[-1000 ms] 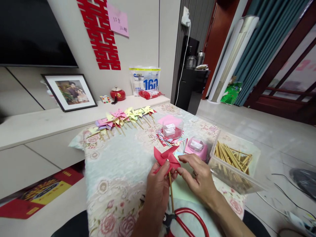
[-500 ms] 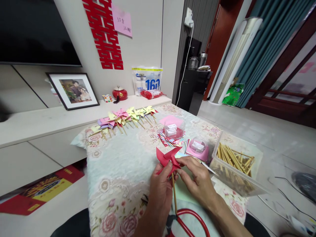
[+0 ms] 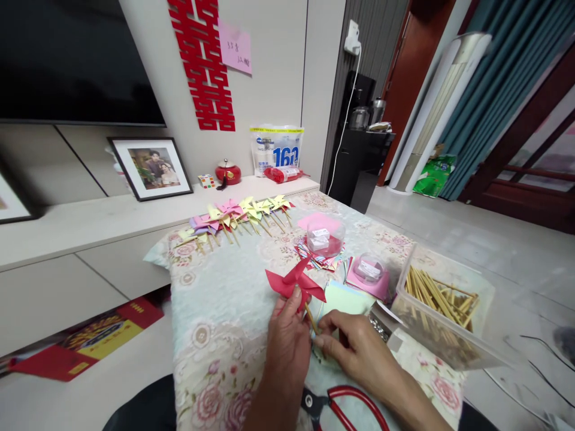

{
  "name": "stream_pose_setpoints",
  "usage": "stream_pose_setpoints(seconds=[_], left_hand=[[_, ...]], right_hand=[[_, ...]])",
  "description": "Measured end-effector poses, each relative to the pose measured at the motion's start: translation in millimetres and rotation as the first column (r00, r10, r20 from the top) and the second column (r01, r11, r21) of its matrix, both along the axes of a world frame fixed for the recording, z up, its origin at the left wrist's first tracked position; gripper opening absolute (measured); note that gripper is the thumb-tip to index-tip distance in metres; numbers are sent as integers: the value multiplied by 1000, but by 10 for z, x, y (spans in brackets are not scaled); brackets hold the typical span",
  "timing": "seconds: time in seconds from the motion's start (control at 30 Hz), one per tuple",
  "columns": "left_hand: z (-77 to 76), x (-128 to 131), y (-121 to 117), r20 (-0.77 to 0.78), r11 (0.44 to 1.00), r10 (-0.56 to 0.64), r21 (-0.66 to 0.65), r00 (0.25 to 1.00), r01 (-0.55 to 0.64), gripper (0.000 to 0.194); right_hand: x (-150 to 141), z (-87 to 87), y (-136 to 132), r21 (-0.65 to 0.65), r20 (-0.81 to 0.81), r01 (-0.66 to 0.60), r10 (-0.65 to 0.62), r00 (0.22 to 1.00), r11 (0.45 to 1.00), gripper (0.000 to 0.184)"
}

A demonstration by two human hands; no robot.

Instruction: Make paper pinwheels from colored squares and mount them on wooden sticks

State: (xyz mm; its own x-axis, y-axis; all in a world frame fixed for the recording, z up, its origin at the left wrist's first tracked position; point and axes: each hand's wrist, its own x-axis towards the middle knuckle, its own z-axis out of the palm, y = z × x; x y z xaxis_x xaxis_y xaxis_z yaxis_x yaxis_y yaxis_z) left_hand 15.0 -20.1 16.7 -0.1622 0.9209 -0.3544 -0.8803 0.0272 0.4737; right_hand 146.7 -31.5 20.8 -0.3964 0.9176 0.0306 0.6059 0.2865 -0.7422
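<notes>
A red paper pinwheel point(image 3: 295, 284) on a thin wooden stick point(image 3: 311, 318) is held over the table. My left hand point(image 3: 287, 335) is closed around it, the thumb pressed on its middle just below the blades. The thumb and forefinger of my right hand point(image 3: 354, 347) pinch the lower part of the stick. Below my hands lies a red-handled tool point(image 3: 359, 401) with a dark metal head, partly cut off by the frame. Light green paper sheets point(image 3: 345, 299) lie beyond my right hand, and a small box of metal bits point(image 3: 380, 326) sits beside it.
Finished pinwheels point(image 3: 233, 215) lie in a row at the table's far edge. Clear round tubs point(image 3: 326, 236) stand on stacked coloured paper point(image 3: 381, 287). At the right, a plastic bin point(image 3: 442, 323) holds many sticks point(image 3: 431, 293). A flowered cloth point(image 3: 215, 299) covers the table.
The pinwheel has turned and tilted to the left in my left hand. My right hand has moved from its blades down to the stick. The view has swung slightly left.
</notes>
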Motion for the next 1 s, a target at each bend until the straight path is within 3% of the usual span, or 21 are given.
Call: stream_pose_setpoints(seconds=[0.23,0.33,0.4,0.47,0.5,0.63,0.7,0.8,1.0], left_hand=[[-34,-1,3,-41,998,-51,-26,998,50,34],[-29,-34,-2,-156,1000,-22,-1,988,22,38],[-31,-70,5,-296,998,53,57,954,-38,54],[-49,-121,22,-495,982,167,163,853,-97,69],[-65,-150,33,-604,969,224,225,765,-105,72],[-151,-259,63,-882,928,358,373,305,-9,41],[-183,-286,61,-920,926,363,374,146,54,31],[-201,-284,52,-933,928,359,360,34,92,23],[-187,-229,66,-934,931,357,357,9,76,11]], right_hand=[[-16,-141,40,-107,-44,-29,24,999,994,19],[59,-101,80,-104,-78,-4,-4,997,995,21],[133,-47,107,-68,-70,28,-33,997,997,24],[216,5,128,-3,-46,57,-57,997,998,27],[258,25,135,33,-32,67,-66,997,997,29],[387,79,144,132,36,83,-89,995,988,31],[424,99,139,157,71,84,-96,993,984,32],[455,116,132,187,111,75,-97,989,979,31],[485,110,124,174,150,25,-51,987,984,32]])
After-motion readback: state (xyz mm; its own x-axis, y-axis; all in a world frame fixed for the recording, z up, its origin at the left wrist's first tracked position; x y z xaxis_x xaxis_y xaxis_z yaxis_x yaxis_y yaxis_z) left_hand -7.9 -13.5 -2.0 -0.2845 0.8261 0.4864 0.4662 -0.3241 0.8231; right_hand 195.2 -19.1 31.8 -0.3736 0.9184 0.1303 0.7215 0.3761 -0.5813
